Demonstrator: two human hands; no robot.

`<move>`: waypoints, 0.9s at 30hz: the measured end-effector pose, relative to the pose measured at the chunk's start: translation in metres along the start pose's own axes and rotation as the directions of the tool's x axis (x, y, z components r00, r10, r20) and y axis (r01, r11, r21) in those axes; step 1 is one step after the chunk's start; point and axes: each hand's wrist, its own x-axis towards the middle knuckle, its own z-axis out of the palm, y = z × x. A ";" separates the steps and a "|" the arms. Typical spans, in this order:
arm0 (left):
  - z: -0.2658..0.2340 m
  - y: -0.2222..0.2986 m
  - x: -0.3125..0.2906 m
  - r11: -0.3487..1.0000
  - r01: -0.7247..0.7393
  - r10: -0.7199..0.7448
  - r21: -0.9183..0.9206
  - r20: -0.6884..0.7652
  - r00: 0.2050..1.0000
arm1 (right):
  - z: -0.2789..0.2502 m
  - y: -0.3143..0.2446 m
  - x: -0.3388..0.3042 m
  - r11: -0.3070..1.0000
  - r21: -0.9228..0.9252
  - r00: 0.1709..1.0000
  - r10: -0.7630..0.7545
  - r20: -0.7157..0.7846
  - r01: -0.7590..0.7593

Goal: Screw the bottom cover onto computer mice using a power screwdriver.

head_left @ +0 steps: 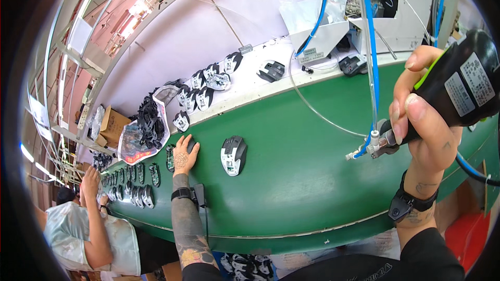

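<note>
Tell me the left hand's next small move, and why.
Probably slide the dark piece at the left hand toward the black-and-white mouse: the hand is right at that piece, the mouse lies close by on the green surface, and the right hand is busy holding the black tool raised.

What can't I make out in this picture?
In the head view:
Dark piece at your left hand: mostly hidden by that hand.
Black tool: grip partly covered by your right hand.
Farthest boards: too small for detail.
Parts below the table: cut off by the lower edge.
</note>
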 end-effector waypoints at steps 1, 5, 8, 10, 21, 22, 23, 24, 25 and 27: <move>-0.002 -0.002 -0.003 1.000 0.004 -0.003 0.007 -0.044 0.999 | 0.001 -0.003 0.000 1.000 -0.014 0.999 -0.019 0.027 0.020; -0.015 0.003 0.002 0.999 0.048 -0.048 -0.005 0.036 0.998 | 0.006 0.002 -0.007 0.980 0.198 0.998 0.007 0.058 -0.019; -0.008 0.039 -0.006 0.973 0.047 0.004 0.224 -0.220 0.975 | -0.002 0.005 -0.010 0.932 0.359 0.987 -0.010 0.157 -0.048; 0.001 0.070 -0.013 0.991 -0.134 0.135 0.026 -0.362 0.922 | 0.006 0.003 -0.012 0.900 0.435 0.994 -0.018 0.109 -0.031; -0.026 0.297 -0.129 0.642 0.034 0.210 -0.766 0.217 0.953 | -0.007 -0.006 -0.006 0.954 0.276 0.990 -0.099 -0.096 0.122; -0.022 0.303 -0.134 0.160 0.290 0.212 -0.943 0.320 0.923 | -0.004 -0.006 -0.007 0.948 0.290 0.990 -0.108 -0.096 0.131; -0.016 0.306 -0.137 -0.365 0.473 0.266 -0.802 0.397 0.878 | -0.008 0.004 -0.005 0.912 0.347 0.974 -0.226 -0.021 0.219; -0.008 0.306 -0.142 -0.511 0.535 0.368 -0.673 0.390 0.844 | -0.007 0.006 -0.008 0.887 0.410 0.973 -0.229 -0.008 0.212; -0.004 0.308 -0.146 -0.527 0.544 0.377 -0.653 0.394 0.838 | -0.006 0.004 -0.009 0.862 0.462 0.972 -0.236 0.004 0.207; -0.001 0.318 -0.157 -0.613 0.589 0.432 -0.526 0.401 0.808 | -0.009 0.006 -0.010 0.850 0.480 0.956 -0.285 0.070 0.218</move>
